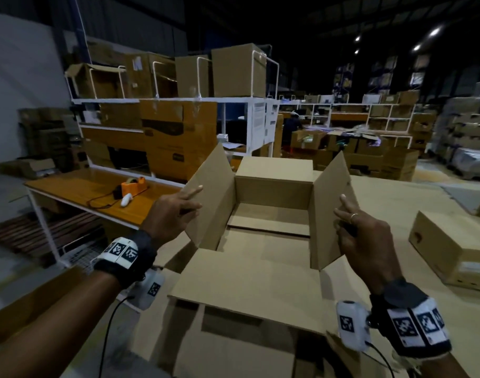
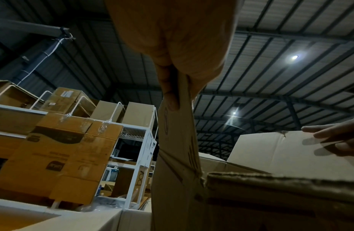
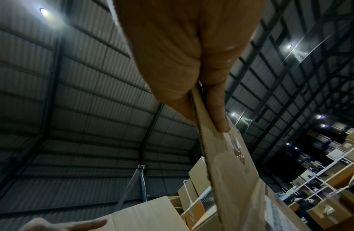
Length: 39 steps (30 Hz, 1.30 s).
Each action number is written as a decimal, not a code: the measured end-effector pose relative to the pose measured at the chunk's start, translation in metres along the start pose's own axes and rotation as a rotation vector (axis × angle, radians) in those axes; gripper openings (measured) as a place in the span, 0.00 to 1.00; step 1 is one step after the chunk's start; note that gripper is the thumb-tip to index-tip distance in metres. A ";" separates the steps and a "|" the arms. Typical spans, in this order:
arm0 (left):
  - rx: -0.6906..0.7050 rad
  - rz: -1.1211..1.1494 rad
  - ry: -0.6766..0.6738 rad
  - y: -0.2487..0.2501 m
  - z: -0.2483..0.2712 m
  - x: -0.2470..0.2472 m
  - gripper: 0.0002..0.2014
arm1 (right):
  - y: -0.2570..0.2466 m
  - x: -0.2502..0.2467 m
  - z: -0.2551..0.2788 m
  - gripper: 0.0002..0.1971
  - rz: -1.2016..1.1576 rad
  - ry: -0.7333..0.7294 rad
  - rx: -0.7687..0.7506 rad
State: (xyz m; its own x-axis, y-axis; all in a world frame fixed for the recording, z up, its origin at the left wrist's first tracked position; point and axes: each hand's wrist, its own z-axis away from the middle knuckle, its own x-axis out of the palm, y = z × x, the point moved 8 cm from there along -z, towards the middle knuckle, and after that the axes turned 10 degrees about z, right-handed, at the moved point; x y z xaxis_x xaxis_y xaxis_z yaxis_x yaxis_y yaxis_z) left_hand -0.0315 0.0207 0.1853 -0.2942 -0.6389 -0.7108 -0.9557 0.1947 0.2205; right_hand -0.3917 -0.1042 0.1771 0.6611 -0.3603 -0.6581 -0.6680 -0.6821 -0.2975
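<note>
We see a white rack (image 1: 162, 100) far on the left, loaded with cartons (image 1: 238, 70). A wide surface (image 1: 397, 195) covered in flat cardboard runs from near us to the far right. Left of it stands a wooden surface (image 1: 96, 192).

Our box (image 1: 273, 192) sits in the middle of the wide surface, open at the top, with only its bare bottom showing inside. A shut box (image 1: 451, 249) lies to its right, well apart.

The near flap (image 1: 247, 285) is folded out flat towards us and the far flap (image 1: 274, 166) is folded out away from us. The left flap (image 1: 208, 197) and the right flap (image 1: 330, 211) both stand raised, leaning a little outward.

Our left hand (image 1: 170, 214) grasps the left flap at its near edge. The wrist view shows the board pinched, with one digit on the printed outer face. Our right hand (image 1: 364, 241) grasps the right flap the same way, the board pinched at its near edge and two fingers laid straight along it.

An orange dispenser (image 1: 133, 185) rests on the wooden surface. A ring (image 1: 354, 216) shows on a finger of the right hand.
</note>
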 end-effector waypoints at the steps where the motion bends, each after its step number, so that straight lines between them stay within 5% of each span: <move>1: 0.000 -0.002 -0.014 -0.011 -0.003 0.003 0.13 | 0.000 0.011 -0.003 0.23 -0.004 -0.004 0.023; 12: -0.044 0.082 -0.126 -0.106 0.011 0.062 0.12 | -0.003 0.092 0.002 0.23 0.016 -0.130 0.122; 24: -0.087 0.248 -0.261 -0.153 0.031 0.125 0.10 | -0.029 0.154 0.034 0.21 0.332 -0.357 0.244; 30: -0.107 0.247 -0.281 -0.170 0.034 0.142 0.06 | -0.029 0.170 0.046 0.24 0.356 -0.360 0.299; 35: -0.135 0.272 -0.263 -0.177 0.041 0.148 0.05 | -0.029 0.172 0.045 0.22 0.365 -0.337 0.305; 39: -0.120 0.268 -0.307 -0.171 0.039 0.153 0.04 | -0.027 0.192 0.044 0.15 0.430 -0.462 0.309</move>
State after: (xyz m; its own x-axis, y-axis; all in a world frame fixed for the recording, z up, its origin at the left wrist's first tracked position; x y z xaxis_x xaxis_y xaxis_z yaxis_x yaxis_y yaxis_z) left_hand 0.0863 -0.0816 0.0127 -0.5363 -0.3223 -0.7800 -0.8438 0.2240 0.4876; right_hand -0.2619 -0.1263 0.0283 0.1496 -0.2032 -0.9677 -0.9494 -0.3028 -0.0832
